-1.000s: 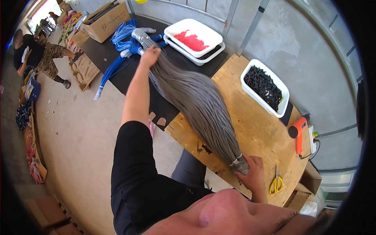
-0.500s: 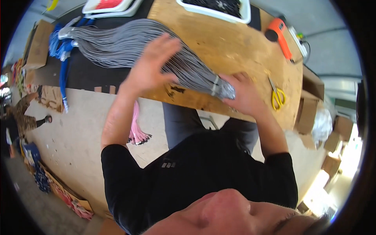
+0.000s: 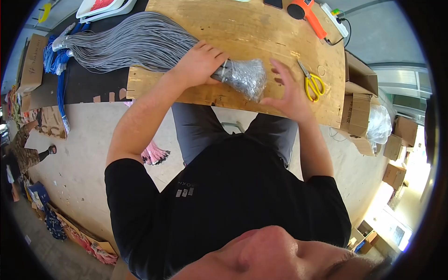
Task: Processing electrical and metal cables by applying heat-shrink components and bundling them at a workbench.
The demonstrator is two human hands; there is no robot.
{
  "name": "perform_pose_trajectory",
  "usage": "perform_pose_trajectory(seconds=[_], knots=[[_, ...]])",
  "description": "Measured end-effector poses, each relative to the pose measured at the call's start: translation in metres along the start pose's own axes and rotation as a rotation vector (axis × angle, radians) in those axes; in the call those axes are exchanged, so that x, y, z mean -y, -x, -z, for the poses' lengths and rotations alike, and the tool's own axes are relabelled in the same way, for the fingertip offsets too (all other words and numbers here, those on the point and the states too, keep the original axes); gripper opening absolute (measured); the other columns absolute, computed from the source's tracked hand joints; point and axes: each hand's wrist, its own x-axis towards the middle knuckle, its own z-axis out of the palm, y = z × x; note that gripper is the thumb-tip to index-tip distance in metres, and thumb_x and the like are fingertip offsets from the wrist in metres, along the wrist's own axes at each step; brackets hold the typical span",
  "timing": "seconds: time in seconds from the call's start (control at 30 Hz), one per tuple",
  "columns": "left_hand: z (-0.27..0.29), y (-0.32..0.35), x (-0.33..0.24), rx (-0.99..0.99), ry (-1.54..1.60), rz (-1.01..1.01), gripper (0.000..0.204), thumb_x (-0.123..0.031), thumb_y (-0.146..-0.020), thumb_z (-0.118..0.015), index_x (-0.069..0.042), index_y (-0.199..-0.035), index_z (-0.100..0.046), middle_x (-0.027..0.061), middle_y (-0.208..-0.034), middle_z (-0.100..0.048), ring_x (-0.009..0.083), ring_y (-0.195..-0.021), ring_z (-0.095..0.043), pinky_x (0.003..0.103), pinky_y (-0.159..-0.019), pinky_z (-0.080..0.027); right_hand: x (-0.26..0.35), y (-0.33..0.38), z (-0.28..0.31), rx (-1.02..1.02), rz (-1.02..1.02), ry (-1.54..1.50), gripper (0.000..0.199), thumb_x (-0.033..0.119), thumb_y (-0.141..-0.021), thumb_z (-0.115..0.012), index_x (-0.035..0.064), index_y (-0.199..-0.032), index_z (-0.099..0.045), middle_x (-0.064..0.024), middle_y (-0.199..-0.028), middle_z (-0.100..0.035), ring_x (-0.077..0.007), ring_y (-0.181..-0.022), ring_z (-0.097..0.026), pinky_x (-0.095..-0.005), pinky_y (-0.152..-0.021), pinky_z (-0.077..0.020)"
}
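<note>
A thick bundle of thin grey wires (image 3: 135, 39) stretches across the table from the left. Its right end is wrapped in clear crinkled plastic (image 3: 247, 78), with a tie around the neck of the wrapping. My left hand (image 3: 198, 63) grips the bundle just left of this wrapped end, fingers over the top. Close to the right of the plastic is my right hand (image 3: 289, 95), its thumb and fingers spread and nothing held. The thumb tip is near the plastic; whether it touches, I cannot tell. At the bundle's far left end, more plastic (image 3: 60, 43) covers the wires.
Yellow-handled scissors (image 3: 313, 86) lie right of my right hand on the wooden table (image 3: 233, 32). Beyond them are an orange heat gun (image 3: 308, 16) and a white power strip (image 3: 337, 23). Blue wires (image 3: 60, 88) hang over the left edge. Cardboard boxes (image 3: 357, 112) stand at the right.
My left hand has moved right along the bundle and closed around it. My right hand has come off the wrapped end and opened, leaving the plastic more exposed. The view has shifted.
</note>
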Motion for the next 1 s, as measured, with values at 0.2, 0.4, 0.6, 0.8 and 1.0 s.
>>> perform_pose_trajectory(seconds=[0.2,0.4,0.6,0.8,1.0], knots=[[0.028,-0.032,0.012,0.246,0.163,0.033,0.073,-0.033,-0.077,-0.090,-0.010,-0.140,-0.060,0.0170,-0.115,-0.072,0.0401,-0.108,-0.068,0.049,-0.093,-0.054,0.003,0.016,-0.037,-0.272,0.288,0.205,0.086,0.013,-0.069,-0.096,0.0110,-0.147,-0.060,-0.0170,-0.140,-0.056,-0.0333,-0.122,-0.062,-0.0427,-0.100,-0.0564],[0.032,-0.041,0.013,0.332,0.227,0.029,0.073,-0.031,-0.076,-0.090,-0.009,-0.139,-0.063,0.0167,-0.115,-0.073,0.0417,-0.109,-0.067,0.051,-0.094,-0.053,-0.011,-0.008,-0.021,-0.253,0.346,0.176,0.030,0.008,-0.080,-0.086,0.0087,-0.109,-0.076,-0.0097,-0.102,-0.068,-0.0286,-0.089,-0.070,-0.0389,-0.077,-0.0590],[0.014,-0.020,0.008,0.193,0.174,0.065,0.073,-0.032,-0.071,-0.092,-0.011,-0.135,-0.065,0.0143,-0.116,-0.071,0.0373,-0.113,-0.067,0.047,-0.099,-0.052,0.018,-0.036,-0.001,-0.214,0.490,0.268,0.009,0.003,-0.086,-0.080,0.0057,-0.093,-0.075,-0.0092,-0.090,-0.071,-0.0280,-0.082,-0.071,-0.0373,-0.073,-0.0585],[-0.001,-0.009,-0.007,0.007,0.051,0.048,0.073,-0.030,-0.063,-0.093,-0.011,-0.128,-0.065,0.0105,-0.123,-0.068,0.0322,-0.121,-0.063,0.045,-0.107,-0.046,0.015,-0.109,0.023,-0.372,0.463,0.450,0.006,0.009,-0.099,-0.067,0.0045,-0.097,-0.065,-0.0113,-0.097,-0.070,-0.0342,-0.086,-0.074,-0.0411,-0.075,-0.0604],[0.011,0.004,-0.015,-0.180,0.046,-0.079,0.073,-0.026,-0.060,-0.092,-0.011,-0.126,-0.066,0.0083,-0.120,-0.068,0.0297,-0.119,-0.063,0.043,-0.108,-0.047,-0.087,-0.123,0.011,-0.308,-0.555,-1.395,0.006,0.010,-0.106,-0.058,0.0042,-0.106,-0.060,-0.0084,-0.090,-0.063,-0.0242,-0.092,-0.070,-0.0396,-0.075,-0.0559]])
